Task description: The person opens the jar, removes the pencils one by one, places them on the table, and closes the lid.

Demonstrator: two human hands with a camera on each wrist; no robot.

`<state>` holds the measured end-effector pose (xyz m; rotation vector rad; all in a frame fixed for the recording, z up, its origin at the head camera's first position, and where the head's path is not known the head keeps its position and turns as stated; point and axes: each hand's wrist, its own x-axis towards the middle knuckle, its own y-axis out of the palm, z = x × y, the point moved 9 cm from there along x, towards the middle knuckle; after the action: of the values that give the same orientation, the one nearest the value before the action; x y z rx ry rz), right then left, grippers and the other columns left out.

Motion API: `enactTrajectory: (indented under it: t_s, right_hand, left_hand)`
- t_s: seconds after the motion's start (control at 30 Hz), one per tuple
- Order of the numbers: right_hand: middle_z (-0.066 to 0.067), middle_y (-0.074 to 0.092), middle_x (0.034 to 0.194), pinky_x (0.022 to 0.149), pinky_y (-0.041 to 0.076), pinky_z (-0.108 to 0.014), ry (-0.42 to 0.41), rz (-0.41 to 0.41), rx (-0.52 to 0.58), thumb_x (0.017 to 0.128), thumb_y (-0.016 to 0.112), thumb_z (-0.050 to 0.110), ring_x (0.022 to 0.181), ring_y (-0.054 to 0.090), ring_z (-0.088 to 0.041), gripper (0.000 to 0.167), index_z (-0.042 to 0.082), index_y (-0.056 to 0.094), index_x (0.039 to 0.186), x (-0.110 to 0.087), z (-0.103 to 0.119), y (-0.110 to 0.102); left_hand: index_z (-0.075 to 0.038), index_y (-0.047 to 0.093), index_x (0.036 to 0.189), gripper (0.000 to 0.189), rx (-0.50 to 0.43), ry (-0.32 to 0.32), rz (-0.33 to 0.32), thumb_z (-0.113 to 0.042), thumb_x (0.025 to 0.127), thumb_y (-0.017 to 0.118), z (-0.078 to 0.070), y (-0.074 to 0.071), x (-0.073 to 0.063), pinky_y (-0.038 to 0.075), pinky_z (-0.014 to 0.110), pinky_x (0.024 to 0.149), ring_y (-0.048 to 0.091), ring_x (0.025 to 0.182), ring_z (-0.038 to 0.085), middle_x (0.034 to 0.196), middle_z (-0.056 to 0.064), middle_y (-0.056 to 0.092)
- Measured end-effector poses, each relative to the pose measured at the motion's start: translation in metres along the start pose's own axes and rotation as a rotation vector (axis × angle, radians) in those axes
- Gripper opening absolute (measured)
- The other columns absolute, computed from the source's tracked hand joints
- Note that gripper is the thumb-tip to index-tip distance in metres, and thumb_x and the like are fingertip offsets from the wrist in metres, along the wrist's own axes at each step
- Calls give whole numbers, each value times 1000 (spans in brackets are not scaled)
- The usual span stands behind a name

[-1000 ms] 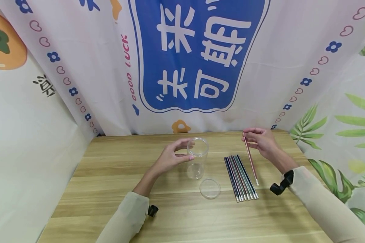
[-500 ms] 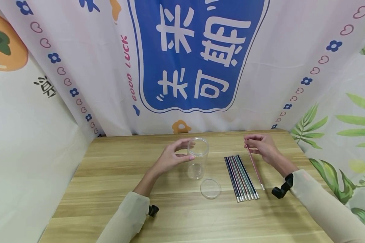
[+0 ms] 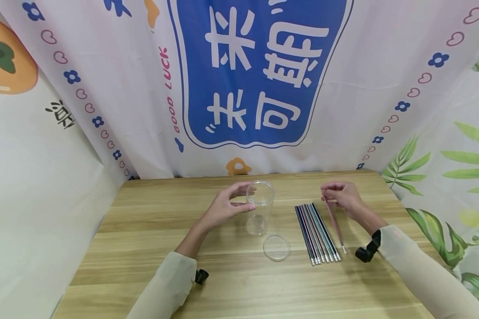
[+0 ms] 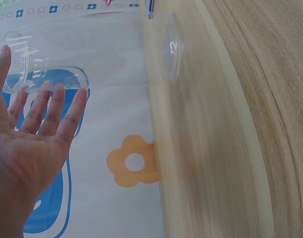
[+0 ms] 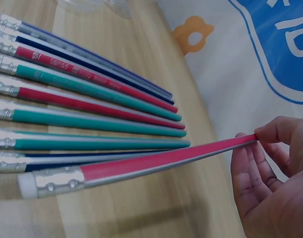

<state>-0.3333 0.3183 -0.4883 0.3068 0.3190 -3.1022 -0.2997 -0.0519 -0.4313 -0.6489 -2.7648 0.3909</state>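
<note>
A tall clear plastic jar (image 3: 259,212) stands upright on the table without its lid. My left hand (image 3: 229,201) holds it near the rim, thumb on the near side and fingers on the far side; in the left wrist view the fingertips meet the jar wall (image 4: 111,49). On the right, my right hand (image 3: 343,195) pinches a red pencil (image 3: 333,221) by its end without the eraser. This pencil slants with its white eraser end toward me, beside a row of pencils (image 3: 317,232). The right wrist view shows red, green and dark blue pencils (image 5: 91,121) in that row.
A round clear lid (image 3: 276,247) lies flat on the wooden table (image 3: 223,283), between the jar and the pencil row. Behind the table's far edge hangs a printed curtain (image 3: 143,88). Leaf-patterned cloth (image 3: 455,177) borders the right side.
My right hand has come slightly toward me, and the red pencil's eraser end has shifted to the right and nearer. The left hand, jar, lid and pencil row have stayed put.
</note>
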Motion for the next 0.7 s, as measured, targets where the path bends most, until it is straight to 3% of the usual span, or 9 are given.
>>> enactTrajectory:
  t_s: [0.27,0.7]
  right_hand:
    - [-13,79,99,73,68,-29,-28,4,-64,100,71,3,84,77,-19,35,-14,62,129,5,-13,0]
    - [-21,77,110,74,68,-30,6,-28,-145,98,72,3,81,76,-15,31,-9,68,126,11,-30,2]
  left_hand:
    - [-20,60,147,62,10,9,-10,-26,91,87,0,-1,-1,61,36,103,64,130,22,141,-3,68]
    - [-16,59,148,63,-9,4,0,-23,91,87,0,0,-1,61,33,102,63,132,22,141,-1,68]
